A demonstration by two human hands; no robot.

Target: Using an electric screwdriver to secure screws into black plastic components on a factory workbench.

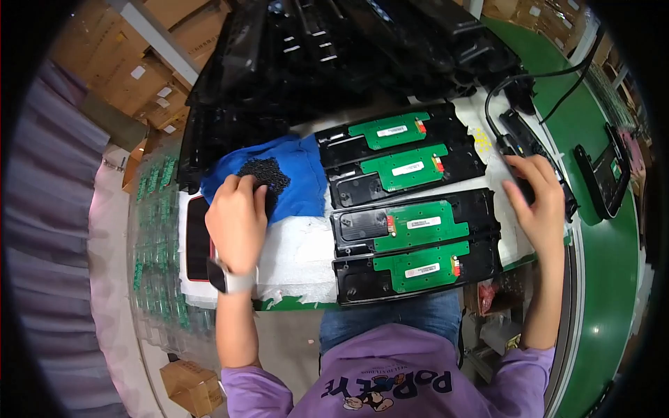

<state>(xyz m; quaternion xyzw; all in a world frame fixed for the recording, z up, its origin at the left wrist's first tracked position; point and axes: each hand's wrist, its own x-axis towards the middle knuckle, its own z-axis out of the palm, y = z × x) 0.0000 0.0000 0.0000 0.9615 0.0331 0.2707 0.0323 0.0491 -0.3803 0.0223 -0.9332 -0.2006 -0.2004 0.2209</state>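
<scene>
On the white-covered desk (300, 251), a crumpled blue fabric cloth (305, 171) carries a heap of tiny black pieces (268, 169). The left hand (237, 219) bends its fingers onto the heap; whether they pinch anything cannot be told. Right of the cloth, four long black plastic housings (354, 224) hold green circuit boards (446, 233) with white printed labels (424, 223), too small to read. Farther right of the cloth, the right hand (543, 191) has thumb and fingers apart, near a black cable (490, 115). Left of the cloth, clear plastic trays (191, 327) contain more green boards; beyond it, brown cardboard boxes (104, 63) bear white stickers.
</scene>
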